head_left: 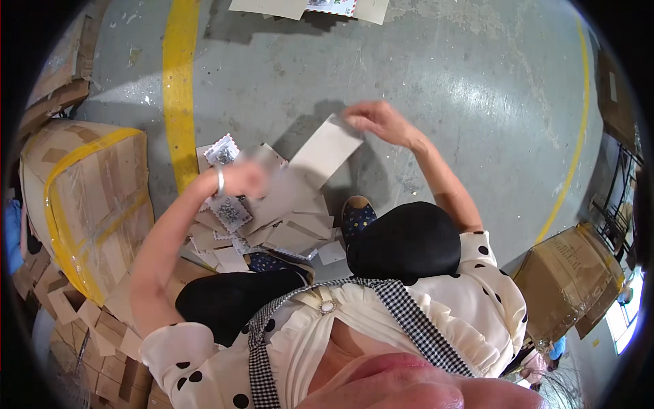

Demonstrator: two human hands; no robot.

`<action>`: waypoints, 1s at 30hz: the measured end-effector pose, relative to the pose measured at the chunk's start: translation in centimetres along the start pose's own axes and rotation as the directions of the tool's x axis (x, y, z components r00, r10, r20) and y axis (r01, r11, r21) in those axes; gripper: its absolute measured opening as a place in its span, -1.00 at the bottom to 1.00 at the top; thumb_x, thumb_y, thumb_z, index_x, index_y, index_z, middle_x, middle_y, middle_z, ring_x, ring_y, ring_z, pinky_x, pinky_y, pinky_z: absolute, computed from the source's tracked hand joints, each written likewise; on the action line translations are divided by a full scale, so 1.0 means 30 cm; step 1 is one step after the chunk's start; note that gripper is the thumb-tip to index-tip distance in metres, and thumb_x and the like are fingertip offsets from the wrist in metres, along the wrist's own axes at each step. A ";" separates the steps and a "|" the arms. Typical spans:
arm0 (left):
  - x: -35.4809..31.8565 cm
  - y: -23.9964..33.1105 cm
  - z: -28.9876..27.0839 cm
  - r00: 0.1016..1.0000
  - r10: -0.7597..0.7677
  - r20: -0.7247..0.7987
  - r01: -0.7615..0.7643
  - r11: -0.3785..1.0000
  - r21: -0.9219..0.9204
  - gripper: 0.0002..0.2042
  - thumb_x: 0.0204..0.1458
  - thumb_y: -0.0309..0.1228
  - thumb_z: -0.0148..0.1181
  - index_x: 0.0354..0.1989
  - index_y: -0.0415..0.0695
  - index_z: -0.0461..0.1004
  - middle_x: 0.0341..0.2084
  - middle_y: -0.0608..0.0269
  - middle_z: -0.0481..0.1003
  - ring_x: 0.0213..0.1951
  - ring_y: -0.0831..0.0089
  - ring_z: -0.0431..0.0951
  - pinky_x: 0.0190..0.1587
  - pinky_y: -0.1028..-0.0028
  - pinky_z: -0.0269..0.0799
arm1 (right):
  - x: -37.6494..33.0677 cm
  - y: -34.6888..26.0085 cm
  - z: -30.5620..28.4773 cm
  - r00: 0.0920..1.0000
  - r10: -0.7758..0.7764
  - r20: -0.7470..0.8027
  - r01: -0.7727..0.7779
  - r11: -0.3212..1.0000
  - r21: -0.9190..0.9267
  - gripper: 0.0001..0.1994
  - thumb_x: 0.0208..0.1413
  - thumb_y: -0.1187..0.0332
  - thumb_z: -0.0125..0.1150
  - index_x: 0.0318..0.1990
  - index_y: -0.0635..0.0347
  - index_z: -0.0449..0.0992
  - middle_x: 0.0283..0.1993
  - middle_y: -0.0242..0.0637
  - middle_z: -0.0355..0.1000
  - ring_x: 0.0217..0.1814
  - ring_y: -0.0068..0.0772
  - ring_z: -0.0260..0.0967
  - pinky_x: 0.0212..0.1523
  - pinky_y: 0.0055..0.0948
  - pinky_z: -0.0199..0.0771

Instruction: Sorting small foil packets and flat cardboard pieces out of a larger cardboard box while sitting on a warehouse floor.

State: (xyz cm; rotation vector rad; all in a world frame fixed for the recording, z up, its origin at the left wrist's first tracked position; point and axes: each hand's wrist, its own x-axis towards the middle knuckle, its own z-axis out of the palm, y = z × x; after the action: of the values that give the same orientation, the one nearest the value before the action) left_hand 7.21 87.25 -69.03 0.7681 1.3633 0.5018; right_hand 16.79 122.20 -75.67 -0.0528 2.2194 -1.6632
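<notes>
In front of me my right hand (pixel 383 123) pinches the upper end of a flat off-white card (pixel 327 151). The card slants down toward a loose heap of grey-white card pieces (pixel 300 228) on the floor. Over the heap's upper left part is my left hand (pixel 246 178), with a white band at the wrist. Motion smears its fingers, and a greyish blur beside them cannot be made out. Printed cards with scalloped edges, one (pixel 231 213) below the left hand and another (pixel 222 150) above it, lie among the plain pieces.
A big taped carton (pixel 102 211) stands at the left, with smaller cardboard boxes (pixel 102 347) below it. Another taped carton (pixel 569 279) is at the right. More flat card pieces (pixel 269 7) appear at the top edge. Yellow lines (pixel 178 88) mark the grey floor.
</notes>
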 end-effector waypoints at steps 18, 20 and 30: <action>0.341 0.232 -0.612 0.219 -0.529 -0.820 -0.550 0.627 -0.552 -0.80 0.05 -0.35 0.17 -0.54 -0.18 0.41 -0.76 0.29 0.39 -0.77 0.52 0.40 -0.81 0.54 0.18 | 0.833 -0.391 -0.415 0.835 -0.326 -0.442 -0.069 0.735 -0.674 -0.45 -0.30 0.05 0.42 -0.09 0.11 0.54 0.04 0.06 0.35 0.13 0.07 0.26 0.10 -0.06 0.29; 0.313 0.179 -0.621 0.194 -0.522 -0.830 -0.616 0.594 -0.517 -0.81 0.05 -0.37 0.18 -0.54 -0.17 0.41 -0.75 0.31 0.37 -0.76 0.53 0.40 -0.80 0.56 0.17 | 0.836 -0.387 -0.397 0.840 -0.329 -0.431 -0.090 0.699 -0.709 -0.49 -0.28 0.07 0.42 -0.13 0.13 0.55 0.00 0.05 0.36 0.10 0.07 0.27 0.08 -0.08 0.31; 0.284 0.079 -0.652 0.245 -0.378 -0.893 -0.821 0.409 -0.398 -0.88 0.07 -0.39 0.15 -0.44 -0.15 0.41 -0.68 0.32 0.38 -0.68 0.49 0.43 -0.73 0.56 0.23 | 0.859 -0.434 -0.426 0.739 -0.367 -0.565 0.262 0.929 -0.261 -0.64 -0.08 0.19 0.30 -0.21 0.29 0.54 -0.31 -0.13 0.49 -0.25 -0.20 0.45 -0.20 -0.31 0.45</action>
State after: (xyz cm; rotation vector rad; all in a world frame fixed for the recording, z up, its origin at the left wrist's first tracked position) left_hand -10.33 98.77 -73.58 -0.4554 1.6518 2.1710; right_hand -13.62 123.68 -67.32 0.0802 2.9774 -1.8544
